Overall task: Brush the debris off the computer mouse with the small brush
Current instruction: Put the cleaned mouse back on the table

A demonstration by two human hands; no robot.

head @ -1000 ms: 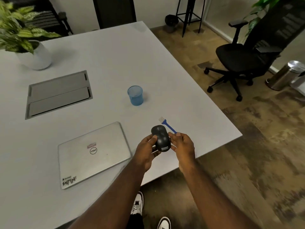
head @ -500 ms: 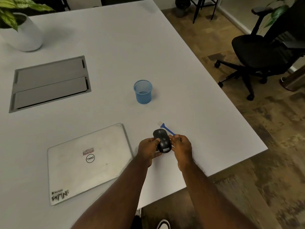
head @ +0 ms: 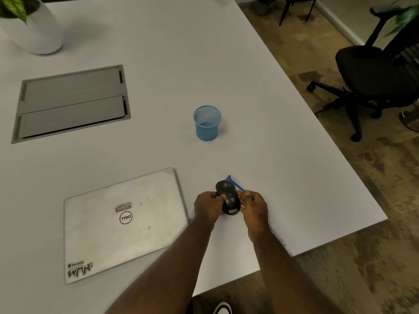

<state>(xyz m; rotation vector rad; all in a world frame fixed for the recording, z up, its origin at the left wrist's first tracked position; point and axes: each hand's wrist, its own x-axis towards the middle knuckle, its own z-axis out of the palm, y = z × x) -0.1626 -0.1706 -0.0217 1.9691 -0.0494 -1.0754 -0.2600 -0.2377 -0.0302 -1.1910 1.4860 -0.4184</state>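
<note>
**Operator:** Black plastic is the reference: the computer mouse (head: 227, 197) is gripped between both hands, low over the white surface (head: 294, 168) near its front edge. Whether its base touches the surface cannot be told. Confirm the grip.

**Inspector:** Confirmed. The left hand (head: 207, 208) is closed on the left flank of the mouse, thumb on the upper shell. The right hand (head: 254, 206) is closed on the handle of the small brush (head: 235, 183), and its fingers also press against the right flank of the mouse.

**Operator:** State the long axis of each item.

**Inspector:** Mouse: long axis runs away from the person, tilted slightly left, the labelled rear end nearest the wrists. Brush: blue handle runs from the right hand up and to the left, passing just behind the right side of the mouse. The brush head shows just beyond the mouse's far end; the pale bristles are blurred.

**Operator:** Which hand is nearer the working end?

**Inspector:** The right hand; it carries the tool. As judged, the head lies past the far end of the mouse, so the right hand would need to draw back and tip the head down onto the shell while the left hand holds the mouse fixed. Strokes along the long axis appear most suitable.

**Operator:** Debris?

**Inspector:** None can be made out on the shell at this size.
</note>
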